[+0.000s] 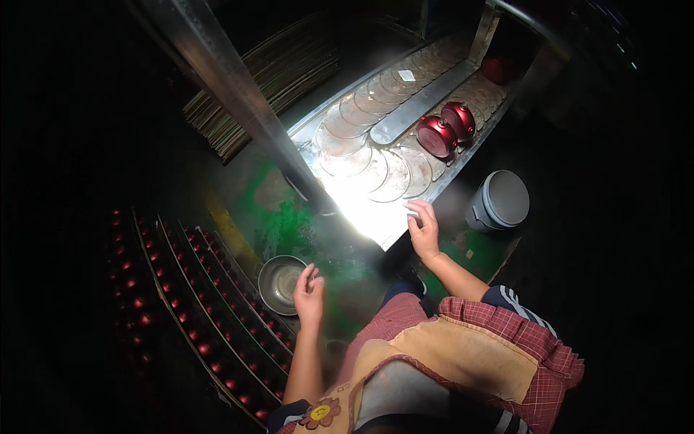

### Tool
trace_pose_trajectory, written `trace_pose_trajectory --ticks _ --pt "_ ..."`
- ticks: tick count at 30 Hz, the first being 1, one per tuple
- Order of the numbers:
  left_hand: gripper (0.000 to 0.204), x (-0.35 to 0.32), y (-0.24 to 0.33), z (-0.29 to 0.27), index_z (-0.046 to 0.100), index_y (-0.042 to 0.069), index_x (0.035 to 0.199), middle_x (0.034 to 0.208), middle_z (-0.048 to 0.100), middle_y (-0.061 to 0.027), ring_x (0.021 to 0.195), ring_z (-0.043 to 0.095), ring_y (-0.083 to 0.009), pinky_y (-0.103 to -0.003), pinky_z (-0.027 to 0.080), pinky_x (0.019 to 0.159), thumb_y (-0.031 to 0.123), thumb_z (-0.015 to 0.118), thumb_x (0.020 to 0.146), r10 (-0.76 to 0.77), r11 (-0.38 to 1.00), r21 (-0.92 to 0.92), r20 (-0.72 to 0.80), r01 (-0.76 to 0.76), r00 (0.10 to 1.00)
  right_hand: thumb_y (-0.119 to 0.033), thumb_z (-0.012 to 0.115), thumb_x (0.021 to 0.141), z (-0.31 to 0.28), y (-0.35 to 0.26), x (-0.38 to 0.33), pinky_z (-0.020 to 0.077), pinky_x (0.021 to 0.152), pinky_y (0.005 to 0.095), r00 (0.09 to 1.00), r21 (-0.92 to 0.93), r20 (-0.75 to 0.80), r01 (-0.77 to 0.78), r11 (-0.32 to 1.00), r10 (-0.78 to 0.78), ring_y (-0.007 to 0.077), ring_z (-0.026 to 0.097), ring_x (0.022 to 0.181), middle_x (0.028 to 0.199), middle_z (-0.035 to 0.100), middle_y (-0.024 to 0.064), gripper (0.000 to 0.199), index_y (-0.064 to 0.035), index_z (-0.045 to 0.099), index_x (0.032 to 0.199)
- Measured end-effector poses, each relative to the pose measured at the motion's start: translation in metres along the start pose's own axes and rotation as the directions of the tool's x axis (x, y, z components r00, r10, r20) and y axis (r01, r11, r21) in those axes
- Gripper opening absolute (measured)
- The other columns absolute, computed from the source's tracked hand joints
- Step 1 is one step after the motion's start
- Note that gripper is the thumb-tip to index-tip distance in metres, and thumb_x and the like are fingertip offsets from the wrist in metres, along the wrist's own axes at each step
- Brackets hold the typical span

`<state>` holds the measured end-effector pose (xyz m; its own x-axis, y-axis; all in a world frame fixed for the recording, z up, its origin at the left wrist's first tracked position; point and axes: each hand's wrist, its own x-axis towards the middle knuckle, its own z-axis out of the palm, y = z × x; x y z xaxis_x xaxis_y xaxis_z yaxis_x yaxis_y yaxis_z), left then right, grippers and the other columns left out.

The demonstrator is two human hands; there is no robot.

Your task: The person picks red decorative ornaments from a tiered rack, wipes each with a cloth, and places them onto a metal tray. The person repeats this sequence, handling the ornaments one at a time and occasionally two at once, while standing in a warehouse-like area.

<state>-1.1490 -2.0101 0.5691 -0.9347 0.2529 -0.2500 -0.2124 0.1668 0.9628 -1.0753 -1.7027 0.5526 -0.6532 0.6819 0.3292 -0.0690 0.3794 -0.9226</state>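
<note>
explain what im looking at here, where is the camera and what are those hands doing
This is one picture from a wide fisheye camera worn on a person's head, looking down, so straight edges bend toward the rim. There is no machine arm: the two bare hands are the person's own, with a checked apron below.

The right hand rests at the near end of a long metal conveyor table, in a bright glare. Overlapping round metal discs lie along the table, and two shiny red bowl-shaped pieces sit farther up.

The left hand hovers by a metal bowl on the floor; its fingers are curled, and whether they pinch something is too small to tell.

At the left stand racks of small red pieces. A grey bucket stands at the right.
</note>
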Motion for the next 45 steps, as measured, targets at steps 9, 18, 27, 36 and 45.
trace_pose_trajectory --ticks 9,18,27,36,45 --pt "0.036 -0.213 -0.067 -0.350 0.056 0.005 0.133 0.127 0.060 -0.0070 0.107 0.059 -0.0141 -0.027 0.053 0.077 0.009 0.061 0.097 -0.090 0.977 -0.189 -0.776 -0.094 0.625 0.008 0.062 0.086 0.271 -0.185 -0.172 0.0540 0.079 0.0274 0.534 0.211 0.824 0.019 0.977 -0.189 0.0159 0.059 0.102 0.116 0.058 0.0065 0.040 -0.0089 0.067 0.122" --pt "0.051 -0.192 -0.033 -0.551 0.056 0.014 0.139 0.131 0.060 -0.0160 0.118 0.058 -0.0308 -0.041 0.047 0.100 0.015 0.068 0.089 0.285 0.938 0.318 -0.934 0.137 0.216 -0.009 0.075 0.079 0.573 -0.321 -0.218 0.0379 0.110 0.0459 0.216 0.461 0.763 0.479 0.747 -0.609 0.0362 0.048 0.125 0.132 0.054 0.0139 0.057 -0.0210 0.061 0.133" --pt "0.056 -0.030 -0.022 -0.668 0.061 0.026 0.135 0.129 0.063 -0.0180 0.123 0.052 -0.0400 -0.052 0.045 0.101 0.047 0.073 0.085 0.519 0.538 0.597 -0.791 0.596 0.323 -0.034 0.077 0.076 0.730 -0.322 -0.259 0.0485 0.093 0.0468 0.086 0.460 0.741 0.658 0.597 -0.666 0.0374 0.055 0.116 0.125 0.058 0.0155 0.048 -0.0368 0.068 0.123" --pt "0.051 -0.082 -0.076 -0.695 0.061 0.016 0.131 0.137 0.051 -0.0218 0.120 0.055 -0.0409 -0.054 0.047 0.103 0.021 0.075 0.083 0.470 0.436 0.498 -0.836 0.749 0.282 -0.024 0.077 0.076 0.724 -0.294 -0.242 0.0441 0.093 0.0455 0.169 0.646 0.631 0.426 0.633 -0.757 0.0347 0.048 0.118 0.134 0.047 0.0161 0.044 -0.0398 0.070 0.117" --pt "0.049 -0.103 -0.083 -0.558 0.055 0.012 0.131 0.131 0.045 -0.0226 0.112 0.049 -0.0386 -0.051 0.045 0.087 0.021 0.070 0.085 0.265 0.946 0.215 -0.944 -0.243 0.196 -0.029 0.074 0.088 0.580 -0.241 -0.166 0.0384 0.109 0.0422 0.422 0.344 0.849 0.012 0.939 -0.317 0.0356 0.047 0.128 0.136 0.048 0.0214 0.052 -0.0260 0.059 0.137"
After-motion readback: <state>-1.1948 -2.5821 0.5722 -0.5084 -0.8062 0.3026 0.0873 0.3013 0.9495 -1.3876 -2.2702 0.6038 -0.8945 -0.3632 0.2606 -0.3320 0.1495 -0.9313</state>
